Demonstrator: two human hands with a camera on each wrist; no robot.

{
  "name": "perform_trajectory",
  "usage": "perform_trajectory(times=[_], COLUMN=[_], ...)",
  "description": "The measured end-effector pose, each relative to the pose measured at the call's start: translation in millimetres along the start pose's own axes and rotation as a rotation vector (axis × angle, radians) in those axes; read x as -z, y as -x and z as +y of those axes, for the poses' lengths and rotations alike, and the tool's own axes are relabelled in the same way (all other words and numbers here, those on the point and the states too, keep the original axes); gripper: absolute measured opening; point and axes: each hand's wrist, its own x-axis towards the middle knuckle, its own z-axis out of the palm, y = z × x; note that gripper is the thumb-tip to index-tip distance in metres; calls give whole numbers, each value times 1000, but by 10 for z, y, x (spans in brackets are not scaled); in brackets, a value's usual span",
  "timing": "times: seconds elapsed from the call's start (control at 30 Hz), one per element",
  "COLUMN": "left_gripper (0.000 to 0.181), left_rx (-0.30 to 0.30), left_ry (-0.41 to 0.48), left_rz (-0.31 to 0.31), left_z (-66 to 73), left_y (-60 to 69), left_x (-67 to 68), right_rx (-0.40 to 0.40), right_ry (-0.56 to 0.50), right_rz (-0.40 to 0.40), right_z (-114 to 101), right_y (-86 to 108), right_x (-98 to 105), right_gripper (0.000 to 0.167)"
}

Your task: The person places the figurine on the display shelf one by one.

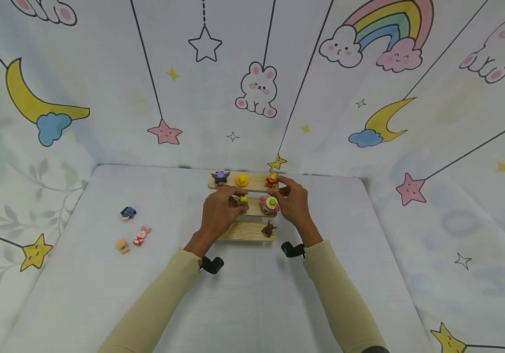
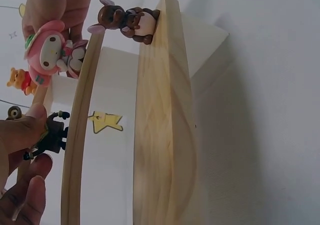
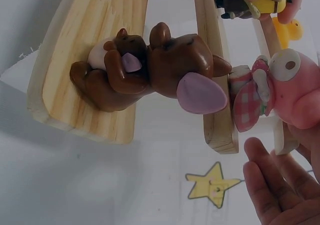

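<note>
My left hand (image 1: 221, 211) pinches a small Minion figurine (image 2: 51, 135) between thumb and fingers at the middle step of a three-step wooden display stand (image 1: 244, 231). A pink rabbit figurine (image 1: 270, 206) with a hat stands at the right end of that step. Beside it is my right hand (image 1: 295, 200), its fingers loosely extended in the right wrist view; whether it touches the rabbit is unclear. Above, near its index finger, stands a Winnie the Pooh figurine (image 1: 272, 180). A brown kangaroo figurine (image 3: 187, 65) with a baby sits on the lowest step.
The top step also carries a purple figurine (image 1: 220, 177) and a yellow duck-like one (image 1: 242, 180). To the left on the white tabletop (image 1: 252, 304) lie a blue-grey figurine (image 1: 128, 213), a pink-and-red one (image 1: 142, 236) and an orange-tan one (image 1: 122, 246). A patterned cloth backdrop (image 1: 217, 98) rises behind.
</note>
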Motion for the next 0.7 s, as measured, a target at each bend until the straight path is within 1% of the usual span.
perform_trajectory(times=[0.17, 0.4, 0.7], left_gripper=[41, 40, 43], left_rx=[6, 15, 8], left_ry=[9, -1, -17], left_rz=[-7, -24, -25], left_z=[-9, 2, 2], left_y=[-7, -8, -9], left_x=[17, 28, 29], right_rx=[-1, -21, -2], right_ry=[-3, -4, 6], right_rz=[3, 0, 10], right_z=[-4, -6, 27], right_y=[0, 3, -5], right_x=[2, 2, -8], right_gripper=[56, 55, 56])
